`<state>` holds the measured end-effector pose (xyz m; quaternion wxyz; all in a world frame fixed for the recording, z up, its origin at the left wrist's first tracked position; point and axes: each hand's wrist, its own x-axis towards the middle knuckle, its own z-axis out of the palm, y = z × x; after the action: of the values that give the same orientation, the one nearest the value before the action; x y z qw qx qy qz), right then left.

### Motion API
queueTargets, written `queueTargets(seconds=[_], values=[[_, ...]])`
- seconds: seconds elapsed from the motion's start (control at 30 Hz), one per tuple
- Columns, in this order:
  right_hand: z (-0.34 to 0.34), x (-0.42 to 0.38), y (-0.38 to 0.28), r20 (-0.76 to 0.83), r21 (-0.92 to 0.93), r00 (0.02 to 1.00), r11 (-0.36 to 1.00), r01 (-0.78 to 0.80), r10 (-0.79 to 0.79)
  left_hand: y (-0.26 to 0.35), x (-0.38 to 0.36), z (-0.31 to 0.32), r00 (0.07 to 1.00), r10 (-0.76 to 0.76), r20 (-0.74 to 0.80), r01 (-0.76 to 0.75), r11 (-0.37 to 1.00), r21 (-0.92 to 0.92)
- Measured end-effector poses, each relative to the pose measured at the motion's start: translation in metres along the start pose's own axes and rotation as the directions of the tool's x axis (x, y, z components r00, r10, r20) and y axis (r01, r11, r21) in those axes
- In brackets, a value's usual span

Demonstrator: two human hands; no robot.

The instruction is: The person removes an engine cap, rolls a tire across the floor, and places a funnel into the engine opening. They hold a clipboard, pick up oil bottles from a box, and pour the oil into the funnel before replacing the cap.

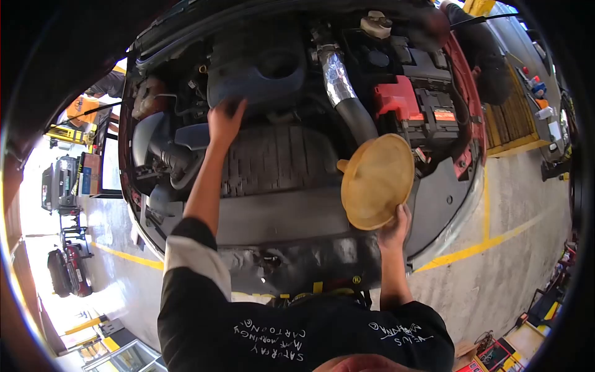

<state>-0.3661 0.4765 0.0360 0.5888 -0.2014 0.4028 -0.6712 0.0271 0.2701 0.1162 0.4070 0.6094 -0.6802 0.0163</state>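
Observation:
My right hand (pixel 395 229) is closed on the lower rim of a yellowish funnel (pixel 378 183), with its wide mouth turned up toward me and its short spout out to the left. The funnel overlaps the lower end of a dark intake hose in this view. My left hand (pixel 225 126) reaches over the engine bay to the front lower edge of the dark engine cover (pixel 257 71). Its thumb stands apart from the fingers, and nothing shows between them. Below the left hand lies the ribbed black radiator area (pixel 273 158).
At the right sit a battery (pixel 437 115) and its red terminal cover (pixel 396 99). A foil-wrapped hose (pixel 336 77) runs beside the engine cover. A white-capped reservoir (pixel 376 25) stands at the back. Another person (pixel 489 62) is at the right fender, near a workbench (pixel 545 93).

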Motion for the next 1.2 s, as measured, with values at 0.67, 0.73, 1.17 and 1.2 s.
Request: queueTargets(seconds=[0.67, 0.73, 1.17, 1.2], values=[[-0.015, 0.077, 0.014, -0.045, -0.023, 0.997, 0.998, 0.064, -0.065, -0.088, 0.18, 0.201, 0.005, 0.136, 0.991, -0.977, 0.214, -0.025], [-0.018, 0.079, 0.014, -0.046, -0.039, 0.997, 0.997, 0.067, -0.069, -0.088, 0.184, 0.201, -0.038, 0.14, 0.989, -0.971, 0.228, -0.069], [0.04, 0.161, -0.009, 0.014, -0.128, 1.0, 0.992, -0.011, 0.013, -0.083, 0.161, 0.111, 0.719, 0.33, 0.611, -0.579, 0.771, 0.266], [0.046, 0.184, -0.001, 0.116, -0.224, 0.989, 0.968, 0.117, -0.093, -0.085, 0.15, 0.097, 0.857, 0.309, 0.411, -0.437, 0.859, 0.267]])
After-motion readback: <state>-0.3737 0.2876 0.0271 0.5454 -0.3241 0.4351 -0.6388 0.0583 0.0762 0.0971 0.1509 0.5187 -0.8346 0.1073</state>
